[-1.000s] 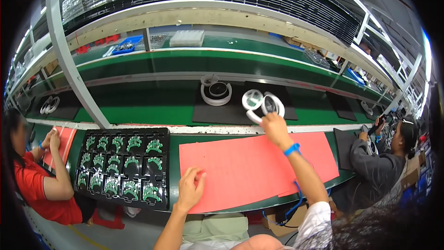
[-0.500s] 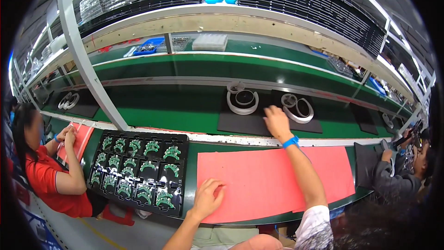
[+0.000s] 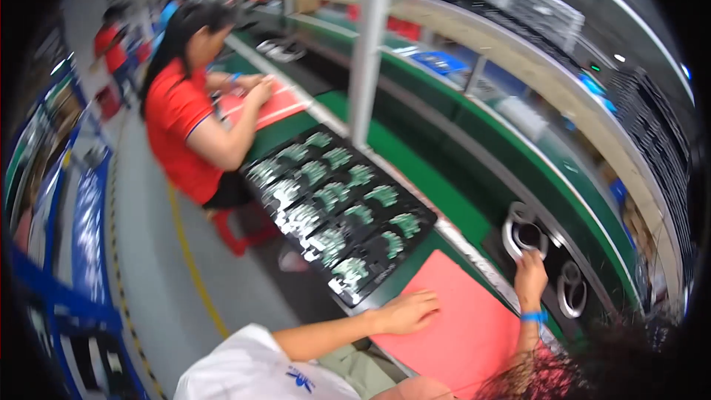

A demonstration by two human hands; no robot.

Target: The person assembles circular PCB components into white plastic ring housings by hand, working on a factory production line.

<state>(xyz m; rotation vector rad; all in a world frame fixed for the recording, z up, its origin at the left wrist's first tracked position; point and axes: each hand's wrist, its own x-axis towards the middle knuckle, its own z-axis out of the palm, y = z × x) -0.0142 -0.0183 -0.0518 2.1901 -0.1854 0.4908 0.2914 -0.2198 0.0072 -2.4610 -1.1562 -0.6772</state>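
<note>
My right hand [image 3: 530,280] is at the near rim of a white ring-shaped device [image 3: 511,241] on the conveyor, its fingers closed on the rim. That device has a dark round opening and a smaller ring joined to it. A second similar white device [image 3: 580,301] lies nearer, beyond my right wrist. Over the pink mat [image 3: 466,318] rests my left hand [image 3: 407,312], fingers loosely stretched out, holding nothing. Just left of the mat is a black tray [image 3: 381,279] with several green circuit boards [image 3: 330,196] in its pockets. Motion blurs the picture.
A grey upright post [image 3: 368,52] stands behind the tray. Along the back runs a green conveyor [image 3: 459,189] under a shelf [image 3: 541,78]. To the left, a co-worker in a red shirt [image 3: 178,126] works at another pink mat [image 3: 274,110], beside a floor walkway [image 3: 152,252].
The view has swung left, bringing the co-worker and walkway further in. My right hand has moved onto the rim of the left white device. My left hand stays over the pink mat.
</note>
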